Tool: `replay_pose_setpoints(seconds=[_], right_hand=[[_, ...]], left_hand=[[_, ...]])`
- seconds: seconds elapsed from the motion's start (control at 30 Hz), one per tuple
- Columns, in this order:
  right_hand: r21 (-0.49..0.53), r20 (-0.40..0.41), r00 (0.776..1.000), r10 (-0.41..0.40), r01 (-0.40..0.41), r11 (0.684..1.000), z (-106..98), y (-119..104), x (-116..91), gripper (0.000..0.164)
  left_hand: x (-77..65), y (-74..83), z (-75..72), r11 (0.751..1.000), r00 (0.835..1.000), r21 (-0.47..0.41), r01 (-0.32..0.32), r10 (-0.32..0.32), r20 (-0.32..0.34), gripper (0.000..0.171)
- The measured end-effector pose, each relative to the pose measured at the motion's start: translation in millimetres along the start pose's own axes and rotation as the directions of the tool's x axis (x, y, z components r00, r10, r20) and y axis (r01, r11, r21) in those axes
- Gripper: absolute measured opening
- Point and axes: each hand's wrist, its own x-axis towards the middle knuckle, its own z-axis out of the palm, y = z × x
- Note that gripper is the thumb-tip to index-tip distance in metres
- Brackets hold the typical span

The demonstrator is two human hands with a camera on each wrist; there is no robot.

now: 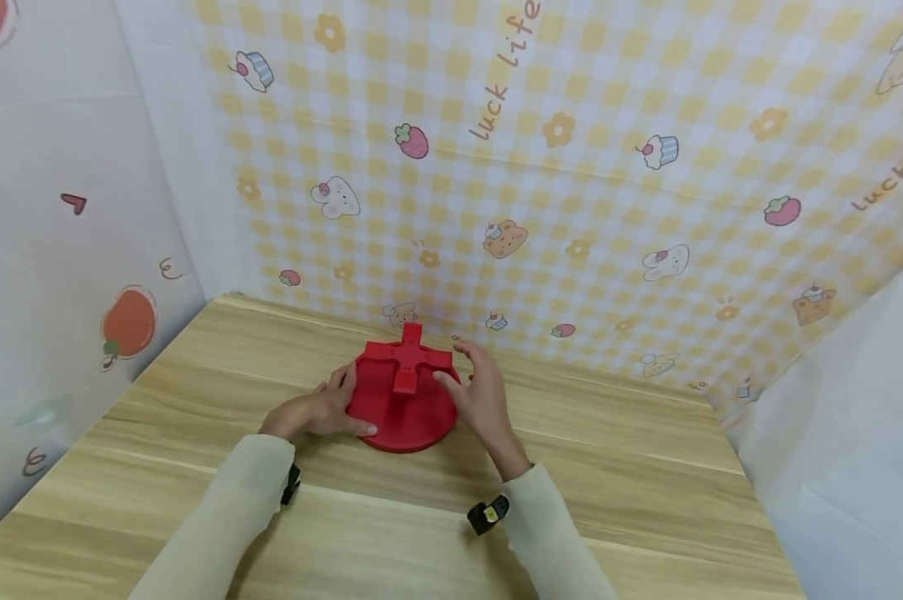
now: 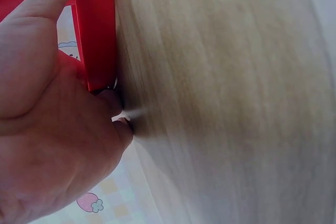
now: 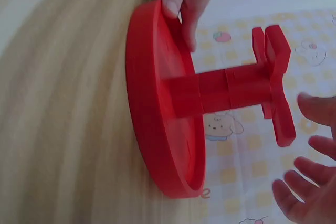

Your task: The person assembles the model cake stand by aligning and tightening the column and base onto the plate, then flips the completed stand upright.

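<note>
A red round stand (image 1: 406, 432) sits upright on the table, with a dish-like base and a raised rim. In the right wrist view its ribbed post (image 3: 220, 92) rises from the middle of the base to a cross-shaped top (image 1: 408, 357). My left hand (image 1: 318, 412) grips the base's left edge, thumb over the rim and fingers around the outer side. Some of those fingertips show low by the table in the left wrist view. My right hand (image 1: 487, 400) is beside the right arm of the cross, fingers spread and apart from it, holding nothing.
The wood-grain table (image 1: 609, 483) runs back to a yellow-checked cloth wall (image 1: 609, 208) close behind the stand. White cloth (image 1: 68, 250) hangs at the left side, and more pale cloth is on the right. Small black devices (image 1: 489, 515) sit at both wrists.
</note>
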Motion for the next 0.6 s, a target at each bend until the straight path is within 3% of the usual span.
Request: replay_pose_setpoints(seconds=[0.17,0.37,0.6], right_hand=[[0.021,0.104,0.994,0.031,-0.033,0.999,-1.2,1.1,4.8,0.049],[0.038,0.110,0.994,0.023,-0.027,0.999,-3.7,0.3,3.4,0.034],[0.051,0.141,0.990,0.027,-0.035,0.998,-5.1,-3.8,-0.3,0.034]], left_hand=[[0.0,-0.4,-0.2,1.000,1.000,-0.006,-0.001,0.001,0.005,0.121],[0.3,0.0,-0.5,1.000,1.000,0.006,0.008,-0.008,0.009,0.120],[-0.3,1.1,-1.4,0.999,1.000,0.029,0.015,-0.016,0.004,0.121]])
